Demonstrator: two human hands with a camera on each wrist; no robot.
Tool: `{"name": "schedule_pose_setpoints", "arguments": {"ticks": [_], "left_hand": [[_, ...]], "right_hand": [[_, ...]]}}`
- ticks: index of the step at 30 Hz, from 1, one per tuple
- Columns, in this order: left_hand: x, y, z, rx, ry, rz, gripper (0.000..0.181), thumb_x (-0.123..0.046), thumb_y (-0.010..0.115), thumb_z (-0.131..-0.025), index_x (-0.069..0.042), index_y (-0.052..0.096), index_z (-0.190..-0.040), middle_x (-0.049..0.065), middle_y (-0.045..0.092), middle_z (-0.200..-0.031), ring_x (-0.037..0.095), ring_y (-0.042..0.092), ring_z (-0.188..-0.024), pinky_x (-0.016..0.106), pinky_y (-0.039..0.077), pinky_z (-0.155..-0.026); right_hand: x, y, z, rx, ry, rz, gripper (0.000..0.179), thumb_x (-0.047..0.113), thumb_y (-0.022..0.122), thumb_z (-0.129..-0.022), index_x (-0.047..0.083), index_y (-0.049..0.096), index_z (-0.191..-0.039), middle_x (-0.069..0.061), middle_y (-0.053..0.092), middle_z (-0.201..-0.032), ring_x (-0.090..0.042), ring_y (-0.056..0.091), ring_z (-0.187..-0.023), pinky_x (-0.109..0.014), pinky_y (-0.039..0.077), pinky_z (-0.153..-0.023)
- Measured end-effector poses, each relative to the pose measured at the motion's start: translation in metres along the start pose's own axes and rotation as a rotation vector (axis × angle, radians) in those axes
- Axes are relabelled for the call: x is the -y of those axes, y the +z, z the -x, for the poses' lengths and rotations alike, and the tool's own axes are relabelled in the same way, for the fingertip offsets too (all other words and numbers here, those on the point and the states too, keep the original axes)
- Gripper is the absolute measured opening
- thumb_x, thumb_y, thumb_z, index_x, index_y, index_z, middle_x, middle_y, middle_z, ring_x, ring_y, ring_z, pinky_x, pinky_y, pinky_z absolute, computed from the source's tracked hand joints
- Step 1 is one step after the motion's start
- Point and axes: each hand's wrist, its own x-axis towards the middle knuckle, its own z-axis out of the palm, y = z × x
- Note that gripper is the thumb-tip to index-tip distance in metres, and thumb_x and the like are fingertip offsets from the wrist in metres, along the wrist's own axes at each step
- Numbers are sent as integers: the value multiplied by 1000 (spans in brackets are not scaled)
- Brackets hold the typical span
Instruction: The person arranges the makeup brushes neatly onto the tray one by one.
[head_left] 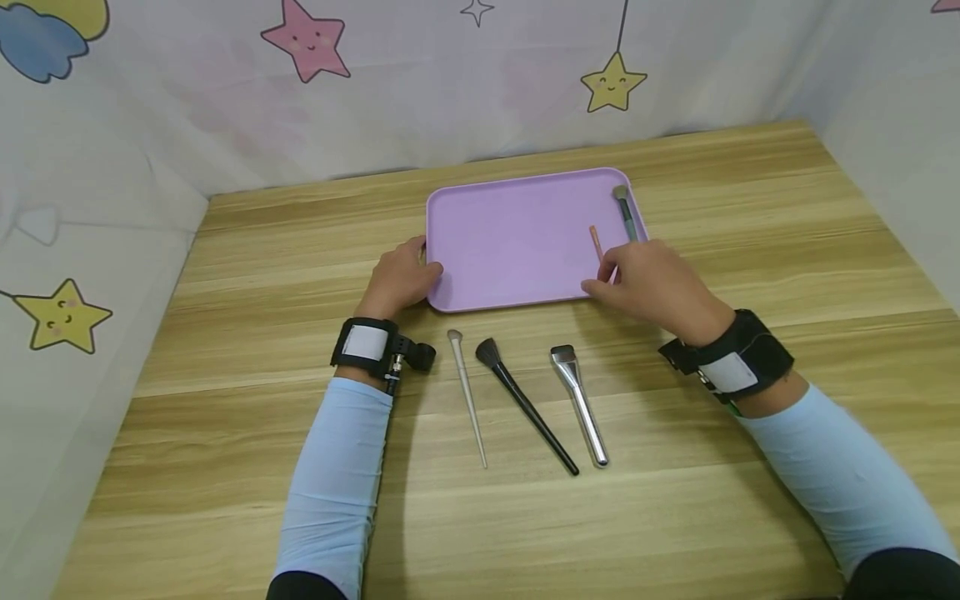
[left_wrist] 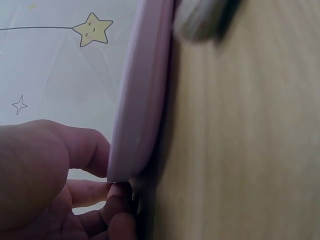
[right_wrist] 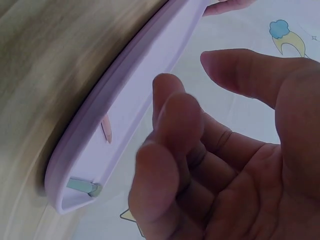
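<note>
A purple tray (head_left: 517, 242) lies on the table, with a green-handled makeup brush (head_left: 625, 212) along its right side. Next to that brush is a slim pink stick (head_left: 596, 240), partly hidden behind my right hand (head_left: 656, 283). That hand hovers over the tray's near right corner; in the right wrist view a gap shows between thumb and curved fingers, with nothing held. My left hand (head_left: 399, 279) grips the tray's left end, thumb on the rim and fingers at the outer side. Nearer me lie a thin pale brush (head_left: 468, 400), a black angled brush (head_left: 528, 408) and a silver flat brush (head_left: 581, 404).
The wooden table (head_left: 262, 333) meets a white curtain (head_left: 420, 92) printed with stars at the back. White cloth also hangs along the left and right sides. Each wrist wears a black strap with a small camera.
</note>
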Motion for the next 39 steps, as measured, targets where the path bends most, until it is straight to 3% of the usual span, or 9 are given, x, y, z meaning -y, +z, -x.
{"name": "schedule_pose_setpoints", "arguments": {"ticks": [39], "left_hand": [[-2, 0, -1, 4, -4, -1, 67, -23, 50, -94, 0, 35, -155, 22, 45, -151, 34, 49, -123, 49, 39, -106]], "right_hand": [[5, 3, 8, 184, -51, 10, 29, 33, 70, -93, 5, 75, -88, 1, 58, -63, -16, 50, -56, -31, 38, -49]]}}
